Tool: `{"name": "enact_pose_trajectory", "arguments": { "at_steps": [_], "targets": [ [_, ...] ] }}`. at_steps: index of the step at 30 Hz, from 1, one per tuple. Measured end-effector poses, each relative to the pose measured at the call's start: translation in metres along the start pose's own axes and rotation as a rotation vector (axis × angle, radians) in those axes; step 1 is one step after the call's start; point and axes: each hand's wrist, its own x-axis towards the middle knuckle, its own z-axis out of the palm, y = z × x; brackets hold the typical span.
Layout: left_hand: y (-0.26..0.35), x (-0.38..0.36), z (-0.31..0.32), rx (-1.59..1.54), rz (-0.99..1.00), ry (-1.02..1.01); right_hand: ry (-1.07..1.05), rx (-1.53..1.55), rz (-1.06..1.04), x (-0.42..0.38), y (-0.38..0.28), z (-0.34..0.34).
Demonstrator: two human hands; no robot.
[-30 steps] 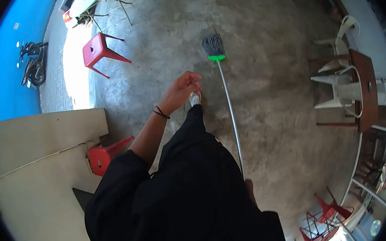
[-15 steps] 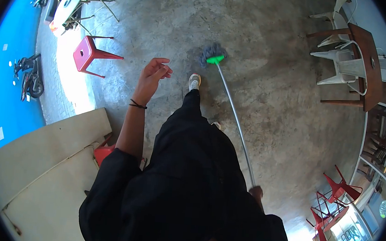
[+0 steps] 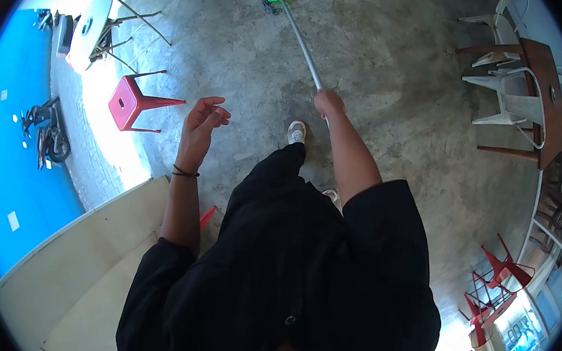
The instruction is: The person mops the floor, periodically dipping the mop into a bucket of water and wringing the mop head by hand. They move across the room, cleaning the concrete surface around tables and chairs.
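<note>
A mop [image 3: 301,42] with a silver handle, a green clamp and a grey string head reaches out ahead of me, its head resting on the concrete floor [image 3: 396,85]. Wrapped round the handle is my right hand [image 3: 329,103], with the arm stretched forward. My left hand [image 3: 204,125] hangs in the air on the left, fingers loosely bent and apart, holding nothing. A dark band circles that wrist. The red stool [image 3: 125,103] is the thing nearest to it, a little further left.
A round white table [image 3: 92,28] stands at the upper left. White chairs [image 3: 511,105] surround a brown wooden table [image 3: 547,98] on the right. Red chairs [image 3: 503,270] are at the lower right. A pale low wall [image 3: 100,253] runs along the left, with a motorcycle [image 3: 47,132] outside.
My right hand has swung forward from beside my hip, pushing the mop further ahead and slightly left. The left hand stays raised and empty, a little lower in view.
</note>
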Motion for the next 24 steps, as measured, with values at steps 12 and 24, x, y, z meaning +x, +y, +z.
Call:
{"name": "enact_pose_trajectory", "arguments": {
  "at_steps": [12, 24],
  "targets": [
    [-0.02, -0.065, 0.032, 0.053, 0.072, -0.104, 0.089, -0.02, 0.071, -0.154, 0.317, 0.099],
    [-0.046, -0.121, 0.092, 0.031, 0.009, -0.183, -0.339, -0.172, 0.878, -0.613, 0.759, 0.253]
  ]
}}
